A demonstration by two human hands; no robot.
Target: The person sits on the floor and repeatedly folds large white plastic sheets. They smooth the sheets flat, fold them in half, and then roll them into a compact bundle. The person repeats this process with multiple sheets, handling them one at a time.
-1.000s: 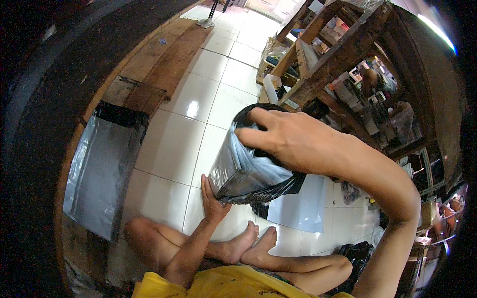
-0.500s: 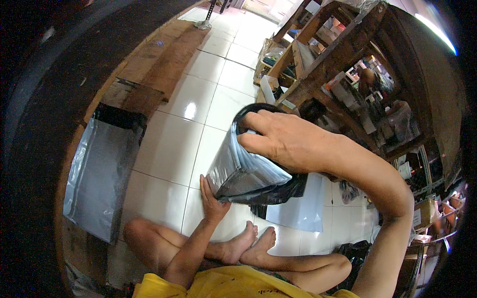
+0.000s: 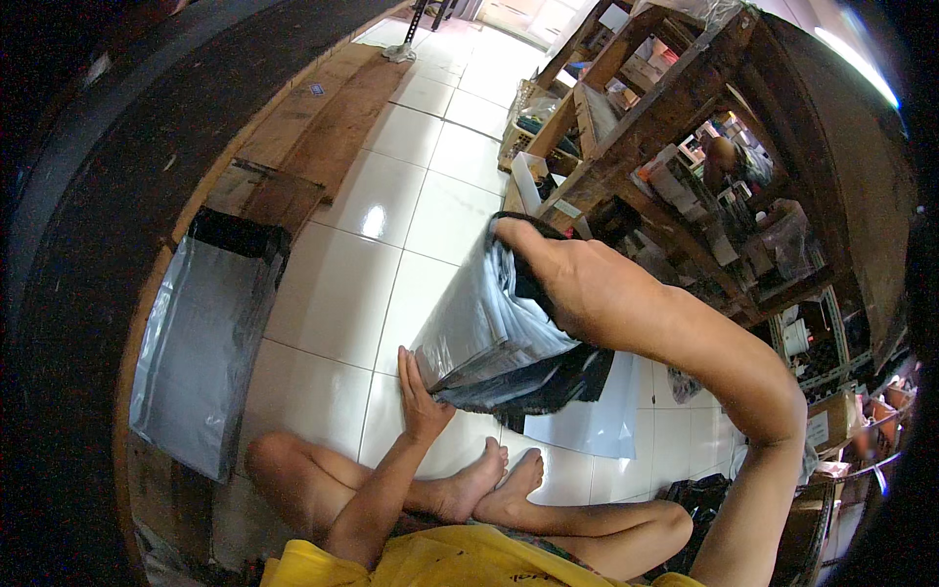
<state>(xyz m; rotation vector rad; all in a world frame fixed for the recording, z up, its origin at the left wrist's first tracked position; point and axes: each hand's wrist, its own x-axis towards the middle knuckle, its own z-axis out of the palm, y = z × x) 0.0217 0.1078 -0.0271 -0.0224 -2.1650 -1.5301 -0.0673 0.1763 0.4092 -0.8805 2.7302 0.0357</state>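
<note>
A thick bundle of grey plastic mailing bags (image 3: 469, 323) with black inner sides is held up in front of me, bent into a curve. My right hand (image 3: 577, 284) grips its upper edge, the thumb side at the top and the other fingers hidden behind or inside the bundle. My left hand (image 3: 424, 403) holds the lower left corner, its fingers along the outer side. Beneath the bundle a pale plastic sheet or bag (image 3: 587, 421) lies on the floor, partly covered.
On the left, a stack of similar grey bags (image 3: 201, 338) lies on a low wooden plank (image 3: 328, 127). White tiles (image 3: 328, 279) cover the floor. A cluttered wooden shelf (image 3: 665, 108) stands at the right, with a basket (image 3: 538, 137) beside it. My crossed legs are below.
My right hand has turned and shifted slightly right, its fingers now deeper behind the upper edge. The bundle's top bends over more and its layers have shifted. My left hand has barely moved.
</note>
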